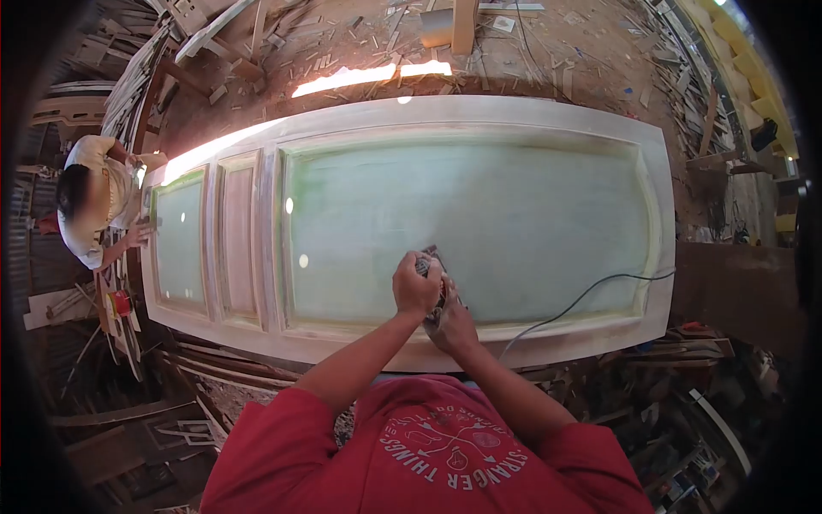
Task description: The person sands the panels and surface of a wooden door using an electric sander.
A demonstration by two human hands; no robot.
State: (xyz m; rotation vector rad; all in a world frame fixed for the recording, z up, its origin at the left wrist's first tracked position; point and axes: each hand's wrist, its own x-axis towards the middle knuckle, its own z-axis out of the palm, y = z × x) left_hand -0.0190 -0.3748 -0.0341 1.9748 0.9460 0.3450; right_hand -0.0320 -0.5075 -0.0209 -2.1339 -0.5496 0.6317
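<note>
Both hands are closed around a dark electric sander (431, 251), which rests on the pale green panel of a large wooden door (479, 111). My left hand (415, 285) wraps over the tool's far end. Just behind it and to the right, my right hand (453, 327) grips the near end. My fingers cover most of the sander's body. The door lies flat, with a big panel (531, 214) under the tool and smaller panels at its left end.
A grey-blue cord (569, 308) crosses the door's right part and runs off its right edge. At the left end a co-worker (94, 201) leans over the door with a hand on its edge. Wood scraps (360, 51) litter the ground beyond; timber pieces (111, 343) lie nearby.
</note>
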